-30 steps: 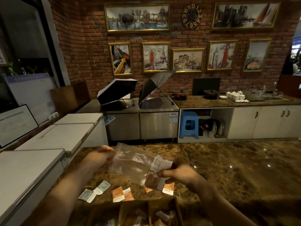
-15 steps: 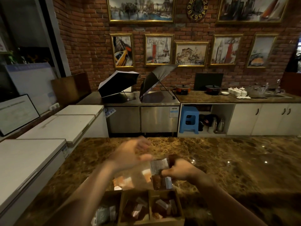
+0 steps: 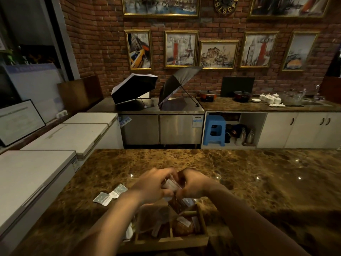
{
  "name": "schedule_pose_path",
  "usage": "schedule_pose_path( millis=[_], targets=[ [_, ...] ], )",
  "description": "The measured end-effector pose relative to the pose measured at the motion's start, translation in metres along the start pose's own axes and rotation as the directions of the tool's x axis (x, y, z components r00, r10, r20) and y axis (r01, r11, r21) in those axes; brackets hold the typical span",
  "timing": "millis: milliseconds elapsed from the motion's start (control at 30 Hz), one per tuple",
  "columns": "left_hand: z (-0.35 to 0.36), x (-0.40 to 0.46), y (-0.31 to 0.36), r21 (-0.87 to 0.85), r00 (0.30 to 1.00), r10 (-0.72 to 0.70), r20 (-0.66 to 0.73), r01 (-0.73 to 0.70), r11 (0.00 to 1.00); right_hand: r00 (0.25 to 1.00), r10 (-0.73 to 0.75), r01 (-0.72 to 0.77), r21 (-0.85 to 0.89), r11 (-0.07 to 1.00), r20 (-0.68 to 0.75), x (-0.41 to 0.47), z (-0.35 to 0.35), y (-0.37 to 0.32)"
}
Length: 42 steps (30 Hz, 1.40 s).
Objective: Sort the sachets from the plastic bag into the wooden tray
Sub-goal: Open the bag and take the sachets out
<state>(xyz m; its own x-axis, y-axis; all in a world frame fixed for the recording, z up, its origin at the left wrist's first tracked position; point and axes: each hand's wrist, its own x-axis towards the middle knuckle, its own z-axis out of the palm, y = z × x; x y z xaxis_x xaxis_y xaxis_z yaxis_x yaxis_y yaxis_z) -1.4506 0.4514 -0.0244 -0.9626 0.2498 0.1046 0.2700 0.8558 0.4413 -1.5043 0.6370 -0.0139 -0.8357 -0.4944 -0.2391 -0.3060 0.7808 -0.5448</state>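
Note:
My left hand [image 3: 154, 184] and my right hand [image 3: 196, 184] meet above the wooden tray [image 3: 167, 241], both closed on the clear plastic bag [image 3: 172, 185], which is crumpled between the fingers. Sachets show through the bag; a brown one and a silver one [image 3: 187, 201] hang below my right hand. The tray has compartments holding several sachets, partly hidden by my forearms. Two pale green sachets [image 3: 110, 194] lie on the marble counter left of my left wrist.
The brown marble counter [image 3: 258, 182] stretches wide to the right and far side. White chest freezers [image 3: 36, 172] stand along the left edge. Beyond the counter are steel cabinets, two open umbrellas [image 3: 156, 87] and a blue stool.
The view tilted down. My left hand came in from the bag's left side to meet the right one. The bag, spread out before, is now bunched between both hands above the tray.

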Motion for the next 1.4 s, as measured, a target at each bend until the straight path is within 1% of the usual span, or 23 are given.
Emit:
schedule_pose_path(
  millis=[167, 267, 333, 600, 1000, 1233, 1300, 1400],
  targets=[
    [0.002, -0.006, -0.006, -0.025, 0.998, -0.024, -0.062, 0.022, 0.999, 0.999, -0.038, 0.038, 0.026, 0.999, -0.022, 0.002, 0.0, -0.007],
    [0.002, -0.011, -0.01, -0.066, 0.995, -0.057, -0.084, 0.051, 0.997, 0.998, -0.061, 0.062, 0.086, 0.994, -0.021, 0.001, 0.0, -0.007],
    [0.001, -0.014, -0.011, -0.104, 0.993, -0.075, -0.086, 0.066, 0.992, 0.998, -0.061, 0.062, 0.127, 0.99, -0.009, -0.001, -0.001, -0.007],
    [0.0, -0.02, -0.016, -0.196, 0.984, -0.107, -0.142, 0.078, 0.978, 0.996, -0.027, 0.011, 0.197, 0.98, 0.081, -0.004, -0.004, -0.008],
    [-0.012, -0.017, -0.025, -0.235, 0.973, -0.141, -0.182, 0.096, 0.967, 0.996, -0.082, 0.078, 0.147, 0.986, 0.025, -0.004, -0.016, -0.018],
    [-0.011, -0.015, -0.034, -0.219, 0.964, -0.194, -0.182, 0.152, 0.964, 0.994, -0.111, 0.111, 0.064, 0.992, -0.008, 0.001, -0.013, -0.024],
    [-0.011, -0.014, -0.036, -0.238, 0.96, -0.214, -0.181, 0.168, 0.957, 0.99, -0.14, 0.141, 0.023, 0.99, -0.019, 0.004, -0.013, -0.027],
    [-0.016, -0.013, -0.038, -0.26, 0.954, -0.245, -0.174, 0.195, 0.946, 0.987, -0.151, 0.152, 0.02, 0.988, -0.047, 0.006, -0.014, -0.028]
  ],
)
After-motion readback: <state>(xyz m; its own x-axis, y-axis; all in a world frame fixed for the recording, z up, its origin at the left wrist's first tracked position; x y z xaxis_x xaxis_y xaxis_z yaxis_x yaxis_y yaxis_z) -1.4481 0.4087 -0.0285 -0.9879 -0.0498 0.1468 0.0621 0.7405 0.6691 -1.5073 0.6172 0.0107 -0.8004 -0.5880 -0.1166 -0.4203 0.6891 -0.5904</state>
